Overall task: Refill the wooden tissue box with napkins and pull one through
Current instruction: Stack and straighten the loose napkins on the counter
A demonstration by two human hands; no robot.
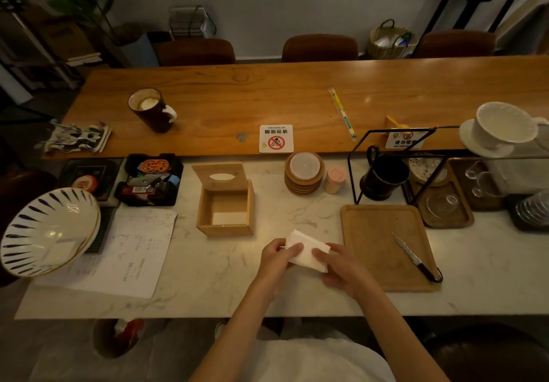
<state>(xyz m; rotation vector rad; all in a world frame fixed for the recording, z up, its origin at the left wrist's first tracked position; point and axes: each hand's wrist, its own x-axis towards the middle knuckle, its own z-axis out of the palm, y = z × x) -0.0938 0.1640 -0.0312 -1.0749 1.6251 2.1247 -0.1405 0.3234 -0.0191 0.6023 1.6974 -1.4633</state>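
Note:
The wooden tissue box [225, 228] stands on the marble counter with its lid [219, 176] tipped back and the oval slot showing. A little white shows at the bottom of the box. In front of it, to the right, both hands hold a white stack of napkins [307, 249] just above the counter. My left hand [277, 258] grips the stack's left end, fingers curled over the top. My right hand [341, 266] grips its right end.
A wooden cutting board [374, 233] with a knife [413, 258] lies right of my hands. Printed paper [130, 251] and a striped bowl [49, 230] sit on the left. Stacked coasters [303, 185], a black mug [383, 178] and a wire rack stand behind.

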